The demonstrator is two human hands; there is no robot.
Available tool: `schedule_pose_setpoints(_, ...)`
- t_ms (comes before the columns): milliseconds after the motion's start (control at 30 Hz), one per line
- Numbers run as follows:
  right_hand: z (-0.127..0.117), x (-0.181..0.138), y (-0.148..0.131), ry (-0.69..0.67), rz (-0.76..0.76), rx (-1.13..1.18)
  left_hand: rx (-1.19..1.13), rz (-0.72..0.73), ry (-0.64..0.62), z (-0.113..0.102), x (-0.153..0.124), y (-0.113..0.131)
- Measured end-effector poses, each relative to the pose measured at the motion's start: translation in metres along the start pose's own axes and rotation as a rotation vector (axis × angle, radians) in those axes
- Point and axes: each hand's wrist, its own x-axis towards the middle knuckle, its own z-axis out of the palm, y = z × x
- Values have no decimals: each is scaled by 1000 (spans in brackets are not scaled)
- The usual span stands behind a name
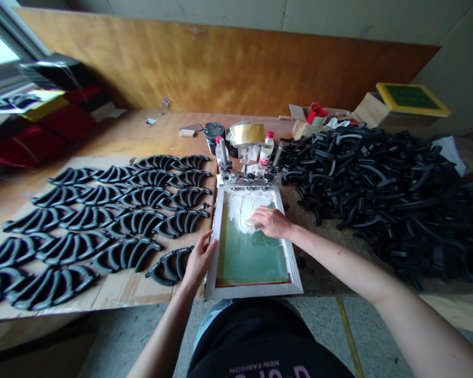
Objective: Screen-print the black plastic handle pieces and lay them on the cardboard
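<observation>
A white-framed printing screen (295, 262) with green mesh lies flat in front of me, clamped at its far end. White ink (240, 205) is spread over the mesh's far part. My right hand (271, 221) rests on the mesh, fingers closed on a small white squeegee (253, 224) at the ink's edge. My left hand (199, 258) grips the screen frame's left side, fingers curled over the rim. Just left of that hand lies a curved black plastic part (168, 266) on cardboard.
Rows of curved black parts (102, 220) lie on a cardboard sheet (118, 291) at left. A big heap of the same parts (382, 178) fills the right. Bottles (266, 149), a black jar (213, 132) and a tape roll (247, 133) stand behind the screen. A yellow-framed screen (412, 98) sits far right.
</observation>
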Motion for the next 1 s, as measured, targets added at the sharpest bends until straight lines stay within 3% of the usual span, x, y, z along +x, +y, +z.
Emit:
schedule_pose_setpoints(133, -20, 45, 24, 115, 261, -4, -20, -11, -12, -12, -9, 23)
schedule_pose_setpoints(233, -42, 66, 46, 157, 461, -98, -67, 69, 3, -24, -16, 52)
schedule_pose_setpoints(367, -71, 36, 76, 308, 698, -160, -182, 199, 72, -32, -14, 91)
schedule_pose_setpoints(467, -62, -5, 82, 344, 818, -93, -397, 348, 80, -28, 1, 118)
schedule_pose_setpoints(600, -7, -35, 57, 189, 645, 28, -523, 385, 92, -19, 22, 148)
schedule_pose_setpoints(700, 23, -36, 37, 69, 490, 39, -578, 337, 134, -9, 24, 146)
schedule_pose_setpoints(767, 24, -32, 26, 26, 443, 48, -546, 277, 104, 1, 14, 130)
schedule_pose_setpoints(900, 12, -17, -21, 74, 305, 77, -390, -35, -200, 30, -22, 78)
schedule_pose_setpoints(933, 12, -12, -40, 87, 239, 73, -398, -91, -218, 35, -31, 66)
schedule_pose_setpoints(1000, 20, -2, -80, 87, 97, 74, -458, -129, -103, 38, -43, 44)
